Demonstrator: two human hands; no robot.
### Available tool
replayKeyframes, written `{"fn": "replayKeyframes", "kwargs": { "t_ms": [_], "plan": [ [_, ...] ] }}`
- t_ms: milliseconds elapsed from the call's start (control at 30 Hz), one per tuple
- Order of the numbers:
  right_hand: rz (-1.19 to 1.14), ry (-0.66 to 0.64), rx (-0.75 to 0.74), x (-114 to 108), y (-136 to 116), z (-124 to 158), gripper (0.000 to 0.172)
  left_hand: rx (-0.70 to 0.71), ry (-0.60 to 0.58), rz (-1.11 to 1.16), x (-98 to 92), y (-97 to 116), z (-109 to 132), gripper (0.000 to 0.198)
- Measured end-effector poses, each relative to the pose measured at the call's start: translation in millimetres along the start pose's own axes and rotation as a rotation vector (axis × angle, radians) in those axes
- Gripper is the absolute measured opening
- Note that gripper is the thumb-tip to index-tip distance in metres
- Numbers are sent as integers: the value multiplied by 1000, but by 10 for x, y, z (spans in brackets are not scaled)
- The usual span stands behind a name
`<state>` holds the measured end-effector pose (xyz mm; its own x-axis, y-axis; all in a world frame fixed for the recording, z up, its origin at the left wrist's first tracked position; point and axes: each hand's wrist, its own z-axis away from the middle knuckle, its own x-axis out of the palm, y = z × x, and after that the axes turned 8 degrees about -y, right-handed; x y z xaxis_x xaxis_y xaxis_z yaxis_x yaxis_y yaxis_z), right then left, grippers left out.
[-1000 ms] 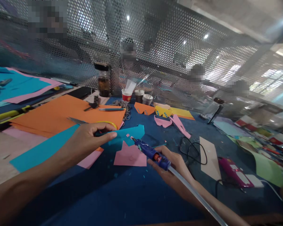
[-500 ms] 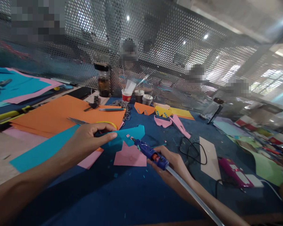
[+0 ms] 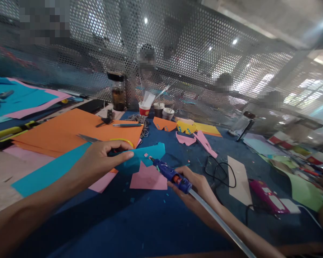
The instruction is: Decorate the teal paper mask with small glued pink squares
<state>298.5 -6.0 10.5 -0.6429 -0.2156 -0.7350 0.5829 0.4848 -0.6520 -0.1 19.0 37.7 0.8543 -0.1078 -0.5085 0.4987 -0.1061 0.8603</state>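
Observation:
My left hand (image 3: 101,163) pinches a teal paper cut-out (image 3: 145,154) and holds it a little above the blue table (image 3: 140,222). My right hand (image 3: 197,188) grips a blue glue gun (image 3: 171,174) with a clear glue stick (image 3: 220,224) trailing back along my forearm. The gun's nozzle touches the lower edge of the teal cut-out. A pink paper shape (image 3: 149,178) lies flat just beneath both.
Orange sheets (image 3: 70,130) with scissors (image 3: 88,138) and a pen (image 3: 126,125) lie to the left, over a teal strip (image 3: 48,172). Paper cups (image 3: 156,108) and a jar (image 3: 118,93) stand by the perforated metal screen. A black cable (image 3: 220,172), a magenta glue gun (image 3: 267,197) and paper scraps lie to the right.
The glue gun and my right hand have shifted very slightly toward me; the left hand and teal cut-out have stayed put.

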Motion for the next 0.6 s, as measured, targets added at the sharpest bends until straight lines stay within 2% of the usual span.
{"fn": "replayKeyframes", "kwargs": {
  "t_ms": [333,600],
  "plan": [
    [13,11,13,8,-2,1,28,34,-22,-5,-14,-79,-20,18],
    [2,2,32,17,-4,-4,28,-25,-20,83,16,94,31,15]
  ]
}}
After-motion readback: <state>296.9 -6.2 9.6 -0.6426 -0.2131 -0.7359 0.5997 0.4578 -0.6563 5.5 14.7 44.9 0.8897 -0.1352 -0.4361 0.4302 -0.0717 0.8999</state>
